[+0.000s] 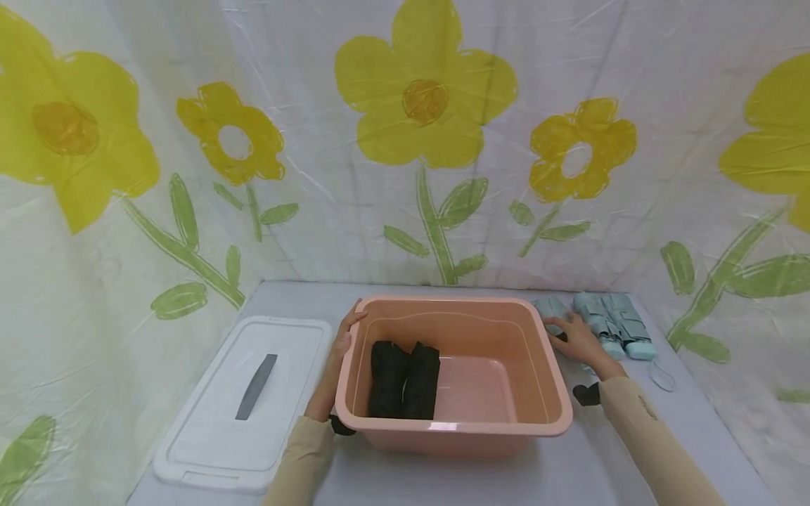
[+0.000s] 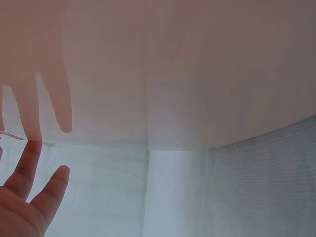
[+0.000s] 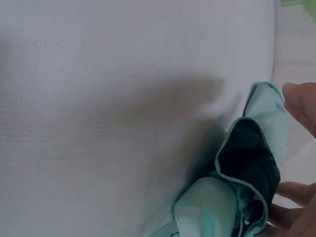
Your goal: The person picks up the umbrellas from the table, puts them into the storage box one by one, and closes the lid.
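Note:
My left hand [image 1: 339, 346] rests along the left side of a pink plastic bin [image 1: 453, 430], its fingertips near the rim. In the left wrist view, fingers [image 2: 51, 190] stand spread and fairly straight below the bin's smooth outer wall [image 2: 197, 74]. Two black rolled cloth-like bundles [image 1: 420, 383] lie side by side in the bin's left half. Right of the bin, my right hand [image 1: 581, 343] reaches over a light teal folded umbrella [image 3: 269, 108]. Thumb and fingers are spread about it in the right wrist view; some fingertips are hidden behind its loose fabric.
Two more teal folded umbrellas [image 1: 616, 325] lie to the right of my right hand, with a thin strap loop [image 1: 661, 376] nearby. A white lid [image 1: 215, 414] with a grey handle lies left of the bin. A flowered curtain [image 1: 316, 232] hangs behind the table.

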`<state>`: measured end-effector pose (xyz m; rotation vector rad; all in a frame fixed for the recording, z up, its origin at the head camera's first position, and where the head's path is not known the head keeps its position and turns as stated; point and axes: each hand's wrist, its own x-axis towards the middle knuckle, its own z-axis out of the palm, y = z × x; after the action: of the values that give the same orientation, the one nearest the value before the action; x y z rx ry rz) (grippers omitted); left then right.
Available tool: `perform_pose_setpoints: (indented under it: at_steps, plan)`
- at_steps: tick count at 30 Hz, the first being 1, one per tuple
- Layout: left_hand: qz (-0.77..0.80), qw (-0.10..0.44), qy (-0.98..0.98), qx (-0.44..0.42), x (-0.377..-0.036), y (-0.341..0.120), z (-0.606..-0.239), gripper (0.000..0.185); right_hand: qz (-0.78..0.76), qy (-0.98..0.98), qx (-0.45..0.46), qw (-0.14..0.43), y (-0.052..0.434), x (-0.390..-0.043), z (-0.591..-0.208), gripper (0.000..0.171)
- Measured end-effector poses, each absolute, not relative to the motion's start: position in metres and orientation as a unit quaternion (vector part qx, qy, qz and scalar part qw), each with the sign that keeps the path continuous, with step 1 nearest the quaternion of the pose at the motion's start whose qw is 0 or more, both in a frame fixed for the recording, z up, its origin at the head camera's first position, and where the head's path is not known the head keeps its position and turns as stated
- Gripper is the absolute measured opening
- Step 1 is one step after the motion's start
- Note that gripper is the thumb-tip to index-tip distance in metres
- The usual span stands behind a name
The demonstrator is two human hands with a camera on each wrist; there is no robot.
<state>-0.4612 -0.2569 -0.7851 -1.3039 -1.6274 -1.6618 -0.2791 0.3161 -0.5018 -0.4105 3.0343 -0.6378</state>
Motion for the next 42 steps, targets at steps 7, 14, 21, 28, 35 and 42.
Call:
perform_pose_setpoints:
  at_steps: [7,14,21,28,35,42]
  plan:
    - [-0.596,0.243,-0.597,-0.478,-0.46,-0.253,-0.777,0.073,-0.174,0.98,-0.093,0.023,0.316,-0.282,-0.508,0.044]
    - [-0.617,0.224,-0.569,-0.496,-0.445,-0.247,-0.768,0.066,-0.151,0.985,-0.08,0.031,0.319,-0.288,-0.51,0.046]
    - [-0.612,0.231,-0.571,-0.495,-0.438,-0.246,-0.764,0.065,-0.124,0.985,-0.111,0.051,0.325,-0.295,-0.505,0.044]
    - [-0.587,0.255,-0.588,-0.494,-0.446,-0.252,-0.773,0.065,-0.1,0.981,-0.131,0.101,0.327,-0.304,-0.495,0.036]
    - [-0.583,0.27,-0.57,-0.512,-0.458,-0.263,-0.79,0.067,-0.093,0.973,-0.098,0.187,0.318,-0.309,-0.483,0.044]
    - [-0.577,0.276,-0.58,-0.505,-0.464,-0.267,-0.8,0.067,-0.103,0.968,-0.072,0.217,0.317,-0.311,-0.48,0.052]
